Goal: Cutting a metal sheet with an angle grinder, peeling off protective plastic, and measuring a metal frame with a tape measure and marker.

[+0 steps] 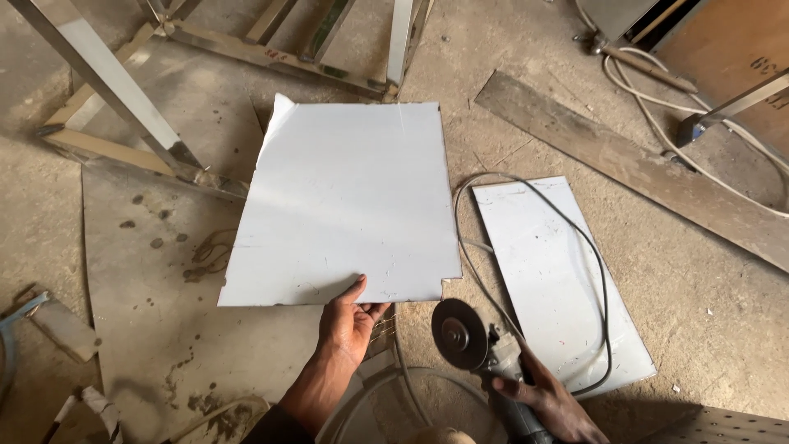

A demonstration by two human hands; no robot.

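Large white sheet is pinched at its near edge by the left hand, thumb on top, the rest lifted away from the grip. Angle grinder is gripped closed-fisted by the right hand, disc just right of the pinch.

Risks, as judged:
- disc near the left fingers: contact if the sheet flexes
- cable looped beyond the disc: snag possible

Count: two white sheets (second on the floor, right of the grip), one grinder, one disc.

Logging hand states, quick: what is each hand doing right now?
Left hand: closed on the near edge of the white metal sheet.
Right hand: closed around the angle grinder.
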